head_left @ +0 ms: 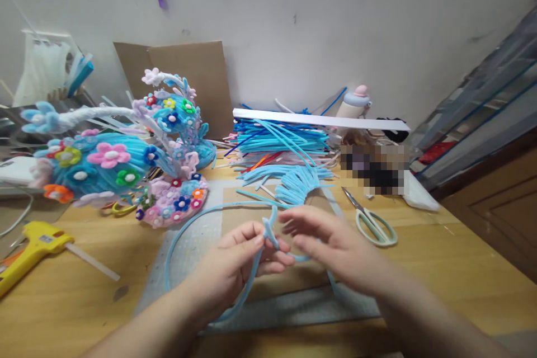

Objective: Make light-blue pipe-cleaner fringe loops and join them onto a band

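Observation:
A light blue pipe cleaner (269,230), crossed or twisted at its end, is pinched between the thumb and fingers of my left hand (247,249). One long strand runs down from the pinch, and a wide light blue loop (168,257) curves out to the left over the mat. Close by on the right is my right hand (325,238), its thumb and fingers apart and slightly curled, with no object visible between them. Its far fingers are partly blurred. Behind both hands lies a fanned bundle of light blue pipe cleaners (297,183).
Scissors (373,224) lie to the right on the wooden table (453,268). A yellow glue gun (37,249) sits at left, before pipe-cleaner flower ornaments (111,159). Sheets of cardboard (188,84) lean on the wall. A white strip (319,119) tops more stems; a grey cutting mat (268,310) lies below.

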Demonstrator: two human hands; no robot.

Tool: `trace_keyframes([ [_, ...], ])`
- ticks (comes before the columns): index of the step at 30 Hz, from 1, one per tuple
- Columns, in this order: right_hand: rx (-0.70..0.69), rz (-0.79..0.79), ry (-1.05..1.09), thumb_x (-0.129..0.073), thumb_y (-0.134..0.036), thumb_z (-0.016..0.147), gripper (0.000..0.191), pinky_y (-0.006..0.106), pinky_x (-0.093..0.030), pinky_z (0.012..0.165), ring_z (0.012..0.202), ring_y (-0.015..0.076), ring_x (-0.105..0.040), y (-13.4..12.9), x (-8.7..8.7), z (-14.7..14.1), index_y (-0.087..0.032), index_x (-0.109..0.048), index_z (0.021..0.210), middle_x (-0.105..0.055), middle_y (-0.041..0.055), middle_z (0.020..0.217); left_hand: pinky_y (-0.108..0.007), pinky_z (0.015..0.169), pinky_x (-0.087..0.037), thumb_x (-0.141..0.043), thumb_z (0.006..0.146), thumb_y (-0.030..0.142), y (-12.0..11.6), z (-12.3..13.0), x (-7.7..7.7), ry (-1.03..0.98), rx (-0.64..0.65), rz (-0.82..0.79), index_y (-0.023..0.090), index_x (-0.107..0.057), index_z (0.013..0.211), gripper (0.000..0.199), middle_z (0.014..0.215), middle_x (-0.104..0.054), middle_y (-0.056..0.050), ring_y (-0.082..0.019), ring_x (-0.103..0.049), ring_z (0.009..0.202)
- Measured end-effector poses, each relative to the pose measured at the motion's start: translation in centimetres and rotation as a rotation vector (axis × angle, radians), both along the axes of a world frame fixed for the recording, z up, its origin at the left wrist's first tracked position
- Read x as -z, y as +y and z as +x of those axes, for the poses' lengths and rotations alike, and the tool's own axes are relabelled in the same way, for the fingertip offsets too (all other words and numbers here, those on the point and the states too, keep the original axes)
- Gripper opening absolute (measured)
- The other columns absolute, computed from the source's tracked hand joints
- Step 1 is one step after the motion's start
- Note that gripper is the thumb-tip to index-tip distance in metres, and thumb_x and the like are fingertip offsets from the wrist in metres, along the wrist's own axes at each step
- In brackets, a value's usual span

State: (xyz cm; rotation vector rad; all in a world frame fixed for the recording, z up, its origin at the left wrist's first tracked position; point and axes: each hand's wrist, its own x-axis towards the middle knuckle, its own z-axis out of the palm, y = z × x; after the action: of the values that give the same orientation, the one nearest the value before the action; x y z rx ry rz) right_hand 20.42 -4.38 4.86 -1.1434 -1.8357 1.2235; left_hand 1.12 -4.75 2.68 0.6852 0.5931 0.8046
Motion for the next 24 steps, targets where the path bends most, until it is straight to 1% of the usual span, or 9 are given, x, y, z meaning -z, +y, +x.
trace_keyframes([
  [2,-0.056,0.031,-0.023,-0.05,-0.025,0.085,0.02,0.028,-0.046,0.073,0.084,0.0145,-0.058,-0.3,0.4,-1.9,-0.022,-0.056,0.104,-0.061,0.0029,0.095,-0.029,0.072,-0.049,-0.056,0.08,0.02,0.0,0.2,0.4,0.01,-0.005,0.018,0.013,-0.056,0.079,0.007,0.079,-0.063,-0.005,-0.015,-0.062,0.074],
  [4,-0.025,0.156,-0.069,-0.048,-0.021,0.085,0.014,0.027,-0.045,0.069,0.078,0.014,-0.056,-0.3,1.0,-3.1,-0.02,-0.058,0.095,-0.06,0.0026,0.087,-0.031,0.072,-0.049,-0.057,0.08,0.024,0.1,0.2,0.5,0.056,-0.036,0.064,0.014,-0.056,0.078,0.01,0.075,-0.062,-0.004,-0.014,-0.06,0.071],
  [6,0.024,0.31,-0.091,-0.047,-0.018,0.085,0.014,0.027,-0.043,0.069,0.078,0.0146,-0.054,-0.1,1.7,-3.3,-0.019,-0.06,0.091,-0.059,0.0035,0.084,-0.031,0.072,-0.048,-0.056,0.08,0.027,0.2,0.1,0.3,0.181,-0.116,0.164,0.016,-0.056,0.079,0.011,0.076,-0.061,-0.003,-0.015,-0.059,0.072],
  [8,0.086,0.387,-0.087,-0.046,-0.019,0.086,0.018,0.027,-0.041,0.069,0.076,0.0149,-0.053,0.3,2.3,-3.1,-0.019,-0.063,0.092,-0.059,0.0036,0.08,-0.028,0.067,-0.047,-0.054,0.081,0.029,0.4,-0.3,0.0,0.391,-0.239,0.329,0.017,-0.057,0.079,0.012,0.08,-0.06,-0.004,-0.016,-0.056,0.074],
  [11,0.175,0.249,-0.027,-0.046,-0.024,0.087,0.021,0.026,-0.039,0.062,0.064,0.0129,-0.049,0.8,3.1,-2.6,-0.02,-0.065,0.096,-0.052,0.0004,0.066,-0.025,0.064,-0.042,-0.053,0.081,0.027,0.5,-0.8,-0.2,0.688,-0.306,0.553,0.018,-0.059,0.08,0.011,0.079,-0.059,-0.003,-0.015,-0.053,0.073],
  [14,0.164,-0.035,0.156,-0.044,-0.031,0.088,0.027,0.022,-0.031,0.049,0.05,0.0094,-0.038,0.6,3.6,-2.8,-0.018,-0.06,0.104,-0.041,-0.0041,0.055,-0.026,0.067,-0.04,-0.051,0.082,0.026,0.4,-1.0,0.1,0.772,-0.247,0.638,0.02,-0.059,0.091,0.014,0.075,-0.06,-0.001,-0.016,-0.053,0.073],
  [16,0.148,-0.148,0.271,-0.044,-0.035,0.088,0.03,0.02,-0.026,0.045,0.047,0.0078,-0.032,0.3,4.0,-3.1,-0.018,-0.057,0.108,-0.034,-0.006,0.053,-0.026,0.068,-0.039,-0.05,0.083,0.028,0.3,-1.0,0.3,0.807,-0.224,0.679,0.02,-0.059,0.09,0.014,0.078,-0.061,-0.002,-0.017,-0.053,0.075],
  [21,0.13,-0.182,0.307,-0.048,-0.038,0.085,0.025,0.02,-0.028,0.045,0.046,0.0065,-0.034,-0.3,4.7,-3.6,-0.018,-0.061,0.092,-0.04,-0.0044,0.059,-0.024,0.061,-0.036,-0.052,0.082,0.029,0.3,-0.7,0.5,0.889,-0.219,0.727,0.018,-0.056,0.074,0.014,0.069,-0.055,0.0,-0.014,-0.049,0.066],
  [24,0.163,-0.177,0.334,-0.051,-0.035,0.084,0.021,0.021,-0.034,0.051,0.053,0.0088,-0.043,-0.4,4.9,-3.8,-0.019,-0.056,0.097,-0.047,-0.0036,0.062,-0.024,0.061,-0.037,-0.051,0.082,0.028,0.4,-0.5,0.5,0.848,-0.239,0.705,0.017,-0.055,0.073,0.014,0.071,-0.053,-0.001,-0.014,-0.048,0.067],
])
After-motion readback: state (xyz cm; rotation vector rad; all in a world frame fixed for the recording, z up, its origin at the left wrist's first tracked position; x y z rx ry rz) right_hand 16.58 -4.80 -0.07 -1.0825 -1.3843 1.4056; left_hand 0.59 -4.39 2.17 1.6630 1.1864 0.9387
